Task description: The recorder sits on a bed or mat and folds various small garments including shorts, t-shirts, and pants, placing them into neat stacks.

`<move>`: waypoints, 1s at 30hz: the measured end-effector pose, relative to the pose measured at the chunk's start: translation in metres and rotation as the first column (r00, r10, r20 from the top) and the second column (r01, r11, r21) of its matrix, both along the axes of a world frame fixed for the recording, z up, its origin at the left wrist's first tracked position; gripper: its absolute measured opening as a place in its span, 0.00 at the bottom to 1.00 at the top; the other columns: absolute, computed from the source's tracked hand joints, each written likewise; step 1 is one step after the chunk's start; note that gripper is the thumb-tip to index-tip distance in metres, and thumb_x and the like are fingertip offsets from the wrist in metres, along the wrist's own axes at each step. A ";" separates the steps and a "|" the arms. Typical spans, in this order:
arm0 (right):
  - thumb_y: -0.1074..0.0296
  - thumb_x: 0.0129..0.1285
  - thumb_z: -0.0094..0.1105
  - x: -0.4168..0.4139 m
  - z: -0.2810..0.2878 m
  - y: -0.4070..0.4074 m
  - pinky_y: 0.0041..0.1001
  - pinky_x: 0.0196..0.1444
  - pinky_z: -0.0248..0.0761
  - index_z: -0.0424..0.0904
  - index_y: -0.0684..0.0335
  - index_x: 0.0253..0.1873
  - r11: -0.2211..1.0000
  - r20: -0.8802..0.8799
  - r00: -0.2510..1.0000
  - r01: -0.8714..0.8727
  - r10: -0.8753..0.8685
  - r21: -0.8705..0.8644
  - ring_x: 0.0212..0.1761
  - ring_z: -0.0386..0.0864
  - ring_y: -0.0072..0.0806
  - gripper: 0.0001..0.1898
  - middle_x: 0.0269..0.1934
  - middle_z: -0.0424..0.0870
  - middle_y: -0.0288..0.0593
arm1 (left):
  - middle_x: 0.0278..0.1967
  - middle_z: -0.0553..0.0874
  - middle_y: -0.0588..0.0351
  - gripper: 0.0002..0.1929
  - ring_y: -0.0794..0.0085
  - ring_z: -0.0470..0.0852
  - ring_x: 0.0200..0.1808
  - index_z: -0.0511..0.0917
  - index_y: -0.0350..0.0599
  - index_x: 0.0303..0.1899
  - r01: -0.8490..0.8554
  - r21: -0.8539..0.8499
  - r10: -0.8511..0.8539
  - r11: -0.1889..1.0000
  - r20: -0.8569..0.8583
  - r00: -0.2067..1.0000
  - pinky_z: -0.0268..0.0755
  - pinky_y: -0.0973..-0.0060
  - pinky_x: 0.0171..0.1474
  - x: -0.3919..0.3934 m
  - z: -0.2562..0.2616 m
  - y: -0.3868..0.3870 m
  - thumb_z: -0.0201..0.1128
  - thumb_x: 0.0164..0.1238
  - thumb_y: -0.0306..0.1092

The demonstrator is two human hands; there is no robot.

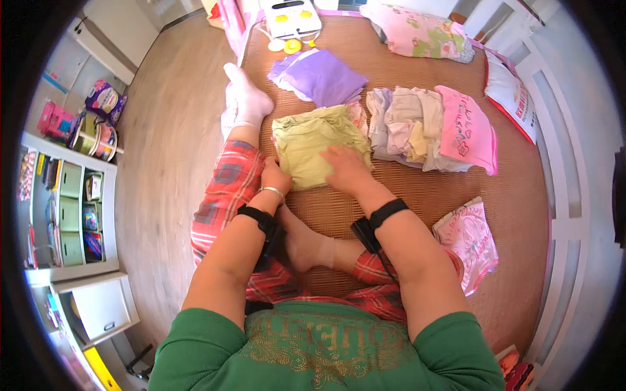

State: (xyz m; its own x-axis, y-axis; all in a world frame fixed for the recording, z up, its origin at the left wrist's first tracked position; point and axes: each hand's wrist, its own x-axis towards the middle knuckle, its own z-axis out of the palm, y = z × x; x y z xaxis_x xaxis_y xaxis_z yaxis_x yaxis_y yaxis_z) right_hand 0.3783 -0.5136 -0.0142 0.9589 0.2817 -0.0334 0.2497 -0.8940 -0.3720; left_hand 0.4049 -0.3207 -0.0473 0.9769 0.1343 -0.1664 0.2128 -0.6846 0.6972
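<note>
A yellow-green folded cloth garment (318, 141) lies on the woven mat (313, 210) before me, on top of a patterned cloth that peeks out at its edges. My left hand (275, 176) is at its lower left corner; whether the fingers pinch the fabric cannot be told. My right hand (345, 166) rests on its right part with the fingers spread. Just beyond lies a folded purple cloth (325, 78). To the right is a stack of folded clothes (408, 127) with a pink printed garment (467, 129) on its right side. A pink-and-white printed garment (472, 239) lies near my right forearm.
A white device with yellow parts (293, 19) stands at the far edge. A floral pillow (420, 32) and a white-and-red packet (511, 95) lie at the back right, by a white bed rail (562, 195). Shelves (73, 210) stand left across the wooden floor.
</note>
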 end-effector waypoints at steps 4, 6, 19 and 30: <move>0.66 0.49 0.57 0.027 -0.005 0.000 0.37 0.61 0.55 0.64 0.57 0.60 0.933 -0.096 0.935 0.348 -0.340 0.088 0.61 0.59 0.47 0.30 0.58 0.65 0.46 | 0.39 0.79 0.36 0.16 0.46 0.77 0.44 0.68 0.36 0.44 0.005 0.007 -0.005 1.000 0.002 1.000 0.69 0.64 0.46 0.004 -0.023 0.013 0.55 0.49 0.25; 0.63 0.49 0.58 0.040 0.002 -0.004 0.37 0.62 0.55 0.65 0.56 0.60 0.863 0.022 0.894 0.426 -0.448 0.271 0.62 0.58 0.47 0.29 0.60 0.63 0.47 | 0.39 0.79 0.36 0.17 0.46 0.77 0.43 0.68 0.35 0.44 0.007 -0.014 -0.008 1.000 -0.045 0.999 0.69 0.65 0.46 0.003 -0.013 0.016 0.55 0.50 0.25; 0.57 0.48 0.59 0.040 -0.001 0.001 0.38 0.65 0.49 0.58 0.52 0.64 0.961 -0.088 0.959 0.274 -0.269 0.044 0.67 0.49 0.46 0.36 0.66 0.49 0.48 | 0.40 0.78 0.34 0.21 0.47 0.77 0.44 0.67 0.36 0.48 0.055 0.020 -0.055 0.998 -0.029 0.998 0.69 0.64 0.47 0.003 -0.022 0.012 0.54 0.48 0.24; 0.62 0.48 0.61 0.018 0.050 -0.036 0.38 0.64 0.52 0.60 0.55 0.62 0.946 0.029 0.959 0.274 -0.283 0.173 0.64 0.55 0.46 0.33 0.63 0.55 0.50 | 0.39 0.79 0.36 0.19 0.47 0.78 0.43 0.66 0.36 0.46 0.065 0.079 -0.065 0.995 -0.006 0.998 0.69 0.64 0.47 0.006 -0.019 0.014 0.55 0.49 0.27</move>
